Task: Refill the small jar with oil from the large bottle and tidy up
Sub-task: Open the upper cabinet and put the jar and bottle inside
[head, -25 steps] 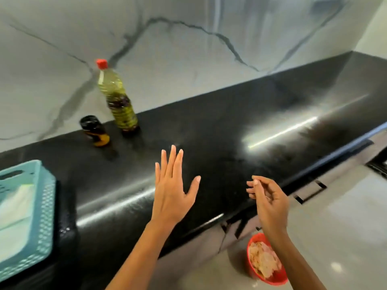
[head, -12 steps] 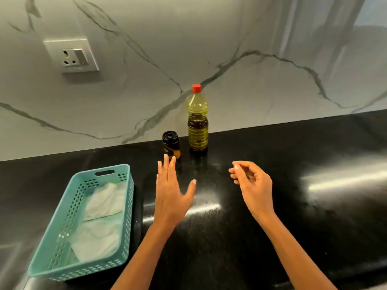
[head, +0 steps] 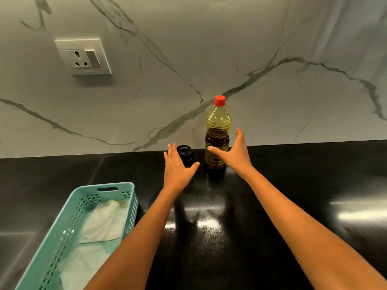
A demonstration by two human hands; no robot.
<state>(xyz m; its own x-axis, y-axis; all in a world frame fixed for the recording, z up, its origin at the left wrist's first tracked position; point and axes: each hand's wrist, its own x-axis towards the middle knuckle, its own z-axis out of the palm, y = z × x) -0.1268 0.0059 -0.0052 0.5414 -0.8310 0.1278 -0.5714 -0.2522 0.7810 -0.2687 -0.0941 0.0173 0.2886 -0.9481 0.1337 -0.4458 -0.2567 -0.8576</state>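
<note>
The job has hardly begun. The large bottle (head: 217,130) stands at the back of the black bench (head: 293,195), at about 12 o'clock, its red cap (head: 219,100) on. The small jar (head: 185,154) stands just beside it at 9 o'clock, its dark lid on too. The right hand (head: 232,152) is spread wide by the bottle, holding nothing. The left hand (head: 177,167) is open and flat in front of the jar, holding nothing. Opening, pouring and tidying are all left. The bottle's label is too blurry to read.

The black counter (head: 293,185) carries small jar (head: 185,153), large bottle (head: 217,132) and teal basket (head: 69,233).
</note>
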